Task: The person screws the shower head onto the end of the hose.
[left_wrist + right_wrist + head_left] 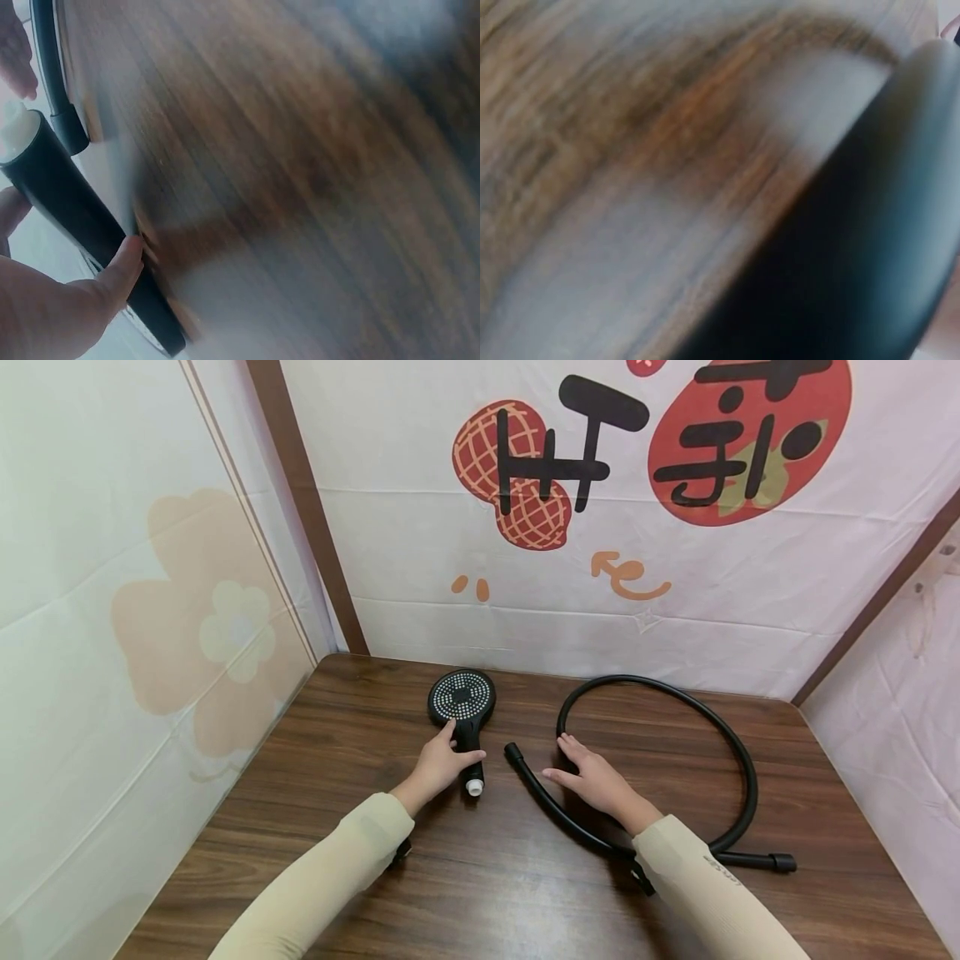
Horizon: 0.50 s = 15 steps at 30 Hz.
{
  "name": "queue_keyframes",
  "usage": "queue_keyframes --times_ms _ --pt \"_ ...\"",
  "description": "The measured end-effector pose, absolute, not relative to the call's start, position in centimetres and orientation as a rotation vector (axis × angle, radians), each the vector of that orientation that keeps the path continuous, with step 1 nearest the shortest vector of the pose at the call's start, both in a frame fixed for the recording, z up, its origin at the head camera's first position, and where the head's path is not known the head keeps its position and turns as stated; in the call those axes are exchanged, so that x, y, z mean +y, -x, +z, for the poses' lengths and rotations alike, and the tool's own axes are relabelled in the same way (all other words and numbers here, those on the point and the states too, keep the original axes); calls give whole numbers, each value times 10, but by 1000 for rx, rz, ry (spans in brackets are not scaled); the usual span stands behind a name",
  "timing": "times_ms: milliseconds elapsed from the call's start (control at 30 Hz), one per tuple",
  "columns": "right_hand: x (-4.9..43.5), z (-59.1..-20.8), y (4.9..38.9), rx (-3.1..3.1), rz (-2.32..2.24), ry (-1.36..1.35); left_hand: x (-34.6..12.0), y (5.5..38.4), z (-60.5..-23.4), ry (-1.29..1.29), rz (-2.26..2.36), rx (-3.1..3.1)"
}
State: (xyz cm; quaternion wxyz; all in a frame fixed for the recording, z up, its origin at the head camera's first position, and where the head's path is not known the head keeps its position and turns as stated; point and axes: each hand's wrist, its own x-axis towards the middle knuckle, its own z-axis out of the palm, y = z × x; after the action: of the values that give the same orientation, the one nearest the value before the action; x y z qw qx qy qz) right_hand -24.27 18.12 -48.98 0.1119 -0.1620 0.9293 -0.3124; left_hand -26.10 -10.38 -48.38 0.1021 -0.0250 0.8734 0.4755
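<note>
Head view: a black handheld shower head [464, 710] is laid spray face up on the wood-grain table [360, 727], in front of the person & a bit L of ctr. Its long axis is run roughly near-to-far, round head at the far end, white connector [474, 787] pointed back toward the person. Its handle is held by the L hand [437, 767], thumb on one side, fingers on the other; the L hand is thus clearly the nearer. The R hand [600, 785] is spread, fingers extended, beside the looped black shower hose [751, 785]; whether the hose is touched can't be told. One hose end fitting [513, 751] is left just R of the handle, apart from it, & is aimed away from the person, i.e. roughly opp. to the connector. The 2nd end fitting [783, 862] is placed well off to the R, past the R sleeve [705, 885].

L wrist view: the handle is seen on a diagonal, connector upper L, thumb pressed to its side; a hose end is shown near the connector.

R wrist view: mostly filled by a blurred black tube, prob. the hose; finger pose can't be told here.
</note>
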Motion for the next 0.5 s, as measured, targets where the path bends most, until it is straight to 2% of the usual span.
queue_keyframes --times_ms 500 --pt "184 -491 242 2713 -947 483 -96 256 -488 254 1614 2440"
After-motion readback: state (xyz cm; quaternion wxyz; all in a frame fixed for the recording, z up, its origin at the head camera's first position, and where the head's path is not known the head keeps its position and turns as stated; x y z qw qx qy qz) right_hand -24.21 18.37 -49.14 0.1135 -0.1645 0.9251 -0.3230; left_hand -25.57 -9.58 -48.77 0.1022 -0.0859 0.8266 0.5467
